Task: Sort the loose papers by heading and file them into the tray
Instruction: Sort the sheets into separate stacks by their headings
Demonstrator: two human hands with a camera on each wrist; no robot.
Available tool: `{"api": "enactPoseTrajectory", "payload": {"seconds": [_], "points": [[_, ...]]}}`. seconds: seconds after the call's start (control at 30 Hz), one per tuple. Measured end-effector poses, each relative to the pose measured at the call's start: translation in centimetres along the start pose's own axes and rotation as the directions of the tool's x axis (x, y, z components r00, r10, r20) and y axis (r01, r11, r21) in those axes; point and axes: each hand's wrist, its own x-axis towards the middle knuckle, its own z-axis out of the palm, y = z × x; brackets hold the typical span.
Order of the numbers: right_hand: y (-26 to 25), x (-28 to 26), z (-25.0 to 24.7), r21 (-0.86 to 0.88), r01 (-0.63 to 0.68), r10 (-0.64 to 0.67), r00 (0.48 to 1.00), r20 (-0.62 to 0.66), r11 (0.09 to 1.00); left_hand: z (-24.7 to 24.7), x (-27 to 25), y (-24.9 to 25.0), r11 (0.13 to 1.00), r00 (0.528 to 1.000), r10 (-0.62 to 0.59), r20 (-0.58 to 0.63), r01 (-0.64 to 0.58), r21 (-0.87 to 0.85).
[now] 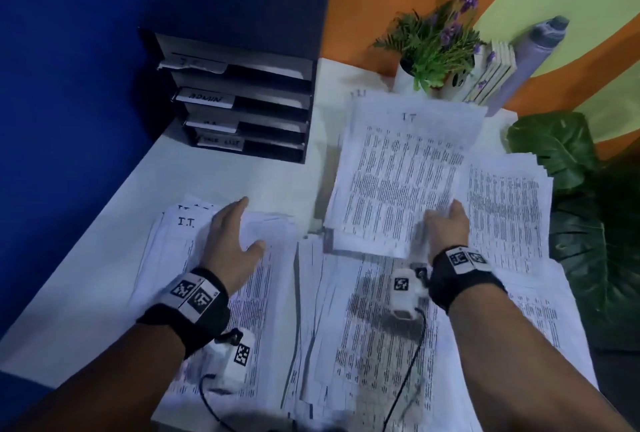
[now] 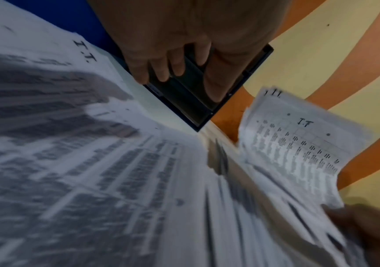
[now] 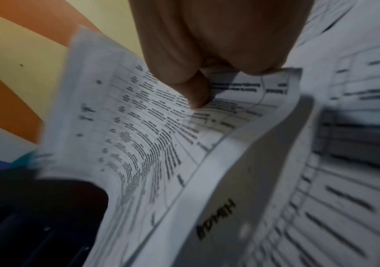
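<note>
Head view: the right hand point(image 1: 446, 223) pinches the lower edge of a sheet headed "I.T" point(image 1: 401, 172), lifted above the loose papers point(image 1: 363, 327) that cover the white worktop point(image 1: 214, 172). The left hand point(image 1: 232, 244) lies flat, fingers spread and straight, on a left-hand pile topped "I.T." point(image 1: 173, 234). The black tiered tray point(image 1: 242, 102), one slot labelled ADMIN, stands at the back left corner, well apart from both hands. A potted plant point(image 1: 433, 47) sits at the back.

Left wrist view: fingers point(image 2: 161, 70) hang relaxed over the pile point(image 2: 70, 126); the tray point(image 2: 198, 101) shows beyond them, the lifted sheet point(image 2: 298, 144) to the right.

Right wrist view: thumb and fingers point(image 3: 193, 86) clamp the sheet's edge point(image 3: 138, 135); beneath lies a paper marked "ADMIN" point(image 3: 218, 220).
</note>
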Motion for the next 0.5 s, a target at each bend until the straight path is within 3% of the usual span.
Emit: {"api": "enactPoseTrajectory", "payload": {"seconds": [0.13,0.27,0.33,0.4,0.5], "points": [[-0.6,2.7,1.3,-0.178,0.052,-0.06,0.998,-0.035,0.983,-1.4,-1.1,-3.8,0.957,0.997,-0.071,0.032,0.06,0.282],[-1.4,4.2,2.3,-0.323,0.073,-0.089,0.995,-0.036,0.943,-2.4,-3.1,-7.3,0.837,0.99,-0.12,0.069,0.063,0.543],[-2.1,4.0,2.7,-0.509,0.097,-0.151,0.986,-0.064,0.856,-2.9,-4.1,-8.3,0.779,0.989,-0.129,0.078,0.052,0.624],[-2.7,2.9,3.5,-0.701,0.118,-0.251,0.964,-0.089,0.703,-3.4,-5.0,-9.1,0.751,0.982,-0.168,0.091,0.068,0.657],[-2.2,0.0,5.6,-0.662,0.365,-0.45,0.892,0.046,0.655,-4.1,-6.0,-10.0,0.748,0.974,-0.193,0.119,0.068,0.66]]}}
